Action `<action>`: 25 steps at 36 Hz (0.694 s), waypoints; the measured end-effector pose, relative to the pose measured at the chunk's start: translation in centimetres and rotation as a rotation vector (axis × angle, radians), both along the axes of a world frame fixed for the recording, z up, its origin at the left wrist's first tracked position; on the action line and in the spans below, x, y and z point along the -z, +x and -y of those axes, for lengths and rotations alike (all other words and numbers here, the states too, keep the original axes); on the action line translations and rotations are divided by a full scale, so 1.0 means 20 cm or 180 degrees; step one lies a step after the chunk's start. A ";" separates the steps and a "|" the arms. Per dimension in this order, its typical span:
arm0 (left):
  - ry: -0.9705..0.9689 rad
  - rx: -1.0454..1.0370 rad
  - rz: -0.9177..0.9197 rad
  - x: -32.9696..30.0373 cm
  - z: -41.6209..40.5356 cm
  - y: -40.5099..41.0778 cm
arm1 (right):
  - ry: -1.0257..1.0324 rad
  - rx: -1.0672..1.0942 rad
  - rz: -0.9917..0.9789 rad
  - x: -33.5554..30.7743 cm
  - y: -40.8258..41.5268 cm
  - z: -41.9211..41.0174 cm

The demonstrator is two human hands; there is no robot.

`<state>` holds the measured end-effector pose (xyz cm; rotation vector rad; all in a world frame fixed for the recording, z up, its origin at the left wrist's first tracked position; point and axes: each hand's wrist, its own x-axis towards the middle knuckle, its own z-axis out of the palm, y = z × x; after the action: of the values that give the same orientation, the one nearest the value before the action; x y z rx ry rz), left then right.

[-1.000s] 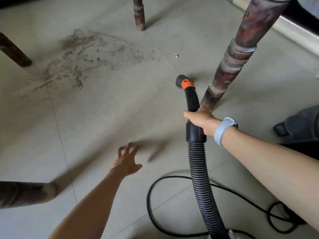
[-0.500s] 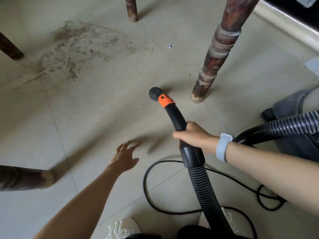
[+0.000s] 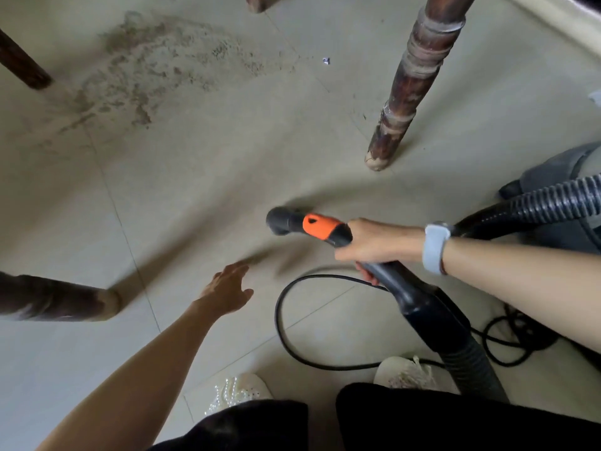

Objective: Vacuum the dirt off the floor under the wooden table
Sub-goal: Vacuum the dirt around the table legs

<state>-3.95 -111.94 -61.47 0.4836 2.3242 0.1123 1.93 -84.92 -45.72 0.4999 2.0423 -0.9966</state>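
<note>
A patch of brown dirt (image 3: 156,63) spreads over the pale tiled floor at the upper left, between the table legs. My right hand (image 3: 374,244) grips the black vacuum hose handle (image 3: 406,294) just behind its orange collar (image 3: 320,226). The black nozzle end (image 3: 279,220) points left, low over the floor and well short of the dirt. My left hand (image 3: 227,288) hovers over the floor with fingers straight, holding nothing.
A turned wooden table leg (image 3: 409,79) stands to the right of the dirt, others at the left edge (image 3: 55,297), upper left (image 3: 22,65) and top (image 3: 258,1). A black power cord (image 3: 283,320) loops on the floor. The grey vacuum body (image 3: 559,170) sits at the right. My white shoes (image 3: 237,392) are below.
My right hand has swung the hose handle down and to the left, so the nozzle now lies lower and points left. The view has pulled back from the table leg.
</note>
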 end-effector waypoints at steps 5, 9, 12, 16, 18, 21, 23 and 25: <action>0.0017 -0.0056 -0.0023 0.03 -0.01 -0.02 | 0.0166 0.0121 -0.0101 0.01 0.04 -0.06; 0.0106 0.0045 -0.0055 0.06 -0.03 -0.01 | 0.0534 0.0387 -0.0423 0.00 -0.01 -0.13; 0.0079 0.0078 -0.0094 0.07 -0.03 -0.01 | 0.0291 0.0203 -0.0108 0.00 0.06 -0.06; 0.0028 -0.0004 -0.0156 0.07 -0.01 -0.01 | -0.0119 -0.0304 0.0342 -0.04 0.17 0.05; 0.0066 -0.0025 -0.0191 0.08 0.00 -0.02 | 0.0007 -0.0269 0.0254 -0.05 0.14 0.02; 0.0055 0.0036 -0.0169 0.10 0.01 -0.03 | 0.0338 0.0136 -0.0089 -0.04 0.06 -0.06; 0.0008 0.0047 -0.0137 0.10 0.01 -0.03 | 0.0450 0.0260 -0.0239 -0.03 0.04 -0.08; 0.0016 0.0046 -0.0134 0.11 0.00 -0.03 | 0.0303 0.0288 -0.0162 -0.03 0.04 -0.06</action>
<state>-4.62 -112.01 -63.58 0.5098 2.3617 0.1017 2.71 -83.77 -45.13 0.6279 2.1362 -0.9772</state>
